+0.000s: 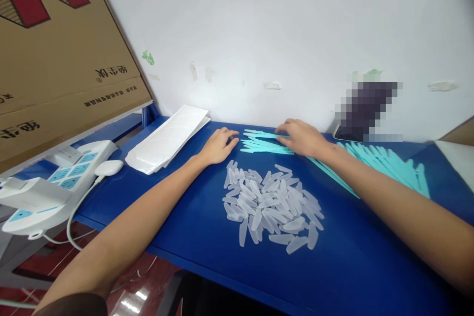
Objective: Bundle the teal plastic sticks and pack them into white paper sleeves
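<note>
My left hand rests on the blue table, its thumb and fingers apart with nothing between them. Close to its right lies a row of long, thin turquoise plastic sticks with narrow tips pointing left. My right hand lies over these sticks, fingers loosely bent and touching them; part of the bundle is hidden beneath the hand and forearm. In front of both hands spreads a loose heap of small, frosted, blade-shaped plastic pieces. More turquoise sticks are fanned out beyond my right forearm.
White flat bags lie left of my left hand. A power strip with plugs and a white cable stands at the far left, below a big cardboard box. A phone-like object, partly pixelated, leans against the white wall.
</note>
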{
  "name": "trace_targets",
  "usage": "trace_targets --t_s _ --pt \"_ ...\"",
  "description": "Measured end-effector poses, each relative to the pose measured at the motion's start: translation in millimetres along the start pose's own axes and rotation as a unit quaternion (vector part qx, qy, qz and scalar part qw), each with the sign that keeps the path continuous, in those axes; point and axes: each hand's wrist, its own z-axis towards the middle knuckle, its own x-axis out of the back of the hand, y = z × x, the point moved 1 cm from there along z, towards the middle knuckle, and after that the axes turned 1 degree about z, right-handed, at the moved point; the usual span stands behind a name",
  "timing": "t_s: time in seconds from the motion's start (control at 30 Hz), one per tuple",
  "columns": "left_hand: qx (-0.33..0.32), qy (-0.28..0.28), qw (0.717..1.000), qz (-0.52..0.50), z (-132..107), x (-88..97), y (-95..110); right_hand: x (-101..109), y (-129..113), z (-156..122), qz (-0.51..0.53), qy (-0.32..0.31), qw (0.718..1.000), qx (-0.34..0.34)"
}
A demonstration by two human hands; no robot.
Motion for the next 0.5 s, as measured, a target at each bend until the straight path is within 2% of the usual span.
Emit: trace_targets --t_s 0.1,0.2,0.37,0.5 --pt "0.053 -0.041 0.998 0.013 9.6 -5.4 -3.3 -6.9 2.0 4.9 0.000 -0.013 1.000 0.003" --pt "0.070 -0.067 0.995 0.022 15.4 -9.6 -3.9 -12.3 1.6 7.0 0.007 -0.004 1.000 0.005" --pt "0.072 -0.065 0.995 0.005 16.4 -9.3 -2.5 -12.0 -1.8 5.6 -0.008 0.042 0.999 0.032" --pt "0.100 -0.044 0.991 -0.078 16.5 -4.8 0.7 -8.3 -6.7 4.0 0.012 0.101 0.994 0.042"
